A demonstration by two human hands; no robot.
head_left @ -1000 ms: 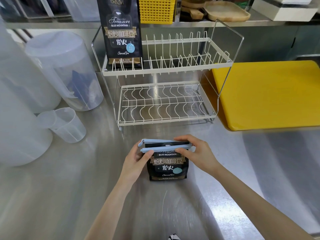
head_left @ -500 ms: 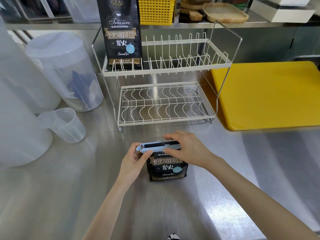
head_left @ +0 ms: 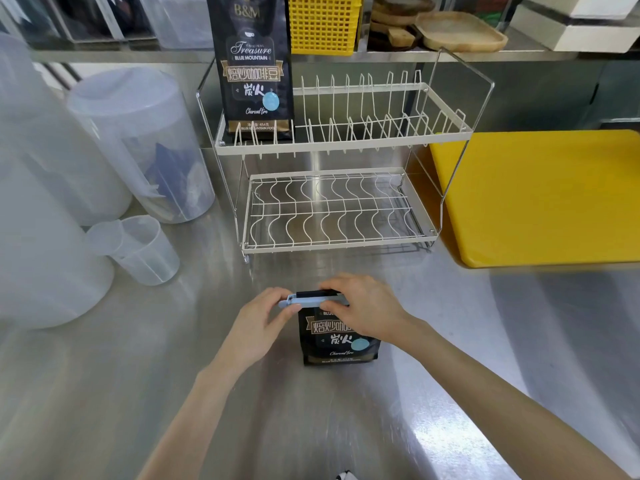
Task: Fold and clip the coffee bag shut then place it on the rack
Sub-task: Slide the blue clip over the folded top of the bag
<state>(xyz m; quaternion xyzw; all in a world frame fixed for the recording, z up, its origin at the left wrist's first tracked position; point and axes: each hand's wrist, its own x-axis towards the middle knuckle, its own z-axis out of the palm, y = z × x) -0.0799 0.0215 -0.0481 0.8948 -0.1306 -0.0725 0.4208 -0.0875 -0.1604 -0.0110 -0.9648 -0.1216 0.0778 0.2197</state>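
Observation:
A black coffee bag [head_left: 337, 344] stands on the steel counter in front of me, its top folded over. A light blue clip [head_left: 313, 301] lies across the fold, its two bars pressed together. My left hand [head_left: 258, 325] pinches the clip's left end. My right hand [head_left: 363, 310] presses down on the clip's right part and covers that end. The white two-tier wire rack [head_left: 346, 143] stands behind the bag. A second, taller black coffee bag [head_left: 254, 67] stands at the left end of the rack's upper tier.
Clear plastic containers [head_left: 138, 143] and a small measuring cup [head_left: 138, 249] stand to the left. A yellow cutting board [head_left: 540, 195] lies right of the rack. A yellow basket [head_left: 323, 24] and wooden trays [head_left: 457, 31] sit on the back shelf.
The clip's two bars were apart around the fold a second ago; now they are pressed together. My right hand slid left over the clip's top.

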